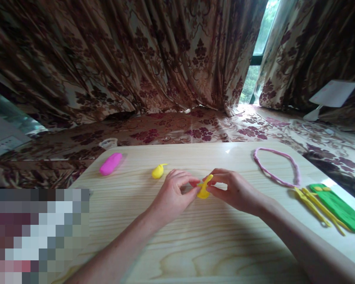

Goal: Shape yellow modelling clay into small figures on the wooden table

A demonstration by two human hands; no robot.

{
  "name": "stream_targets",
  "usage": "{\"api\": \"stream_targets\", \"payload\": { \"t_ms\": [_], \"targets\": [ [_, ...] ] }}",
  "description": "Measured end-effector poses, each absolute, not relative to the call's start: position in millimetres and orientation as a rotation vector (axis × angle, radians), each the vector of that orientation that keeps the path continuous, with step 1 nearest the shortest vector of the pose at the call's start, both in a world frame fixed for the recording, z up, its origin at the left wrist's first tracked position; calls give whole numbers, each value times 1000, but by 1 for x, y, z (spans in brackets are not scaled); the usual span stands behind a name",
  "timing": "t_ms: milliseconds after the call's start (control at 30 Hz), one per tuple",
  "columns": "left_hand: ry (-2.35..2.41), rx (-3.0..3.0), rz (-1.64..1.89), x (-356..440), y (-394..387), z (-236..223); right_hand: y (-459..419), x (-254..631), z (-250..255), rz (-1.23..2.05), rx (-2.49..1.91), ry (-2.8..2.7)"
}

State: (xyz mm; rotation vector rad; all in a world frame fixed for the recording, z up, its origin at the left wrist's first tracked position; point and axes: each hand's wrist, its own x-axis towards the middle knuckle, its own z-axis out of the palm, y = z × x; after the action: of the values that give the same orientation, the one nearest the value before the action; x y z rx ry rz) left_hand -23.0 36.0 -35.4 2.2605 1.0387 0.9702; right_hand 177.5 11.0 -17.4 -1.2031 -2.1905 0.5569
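Left hand (pixel 175 190) and right hand (pixel 236 190) both pinch 1 yellow clay piece (pixel 204 192); 1 yellow lump (pixel 157 172) lies left of them.

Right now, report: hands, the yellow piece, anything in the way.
Left hand and right hand holding the yellow piece between them. Nothing seen blocking them. Nearest loose item: yellow lump, beyond left hand, not touching.

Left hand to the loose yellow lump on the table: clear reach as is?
Probably yes: the yellow lump lies just beside the left hand, with nothing visible between them. The catch is that its fingertips are on the yellow piece, so they'd likely have to let go first.
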Motion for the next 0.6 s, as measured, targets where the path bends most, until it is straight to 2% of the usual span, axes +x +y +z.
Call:
{"api": "stream_targets", "payload": {
  "t_ms": [600],
  "targets": [
    [1083,2302,977,-18,33,-35,11,173,-21,487,-1182,-2243]
  ]
}}
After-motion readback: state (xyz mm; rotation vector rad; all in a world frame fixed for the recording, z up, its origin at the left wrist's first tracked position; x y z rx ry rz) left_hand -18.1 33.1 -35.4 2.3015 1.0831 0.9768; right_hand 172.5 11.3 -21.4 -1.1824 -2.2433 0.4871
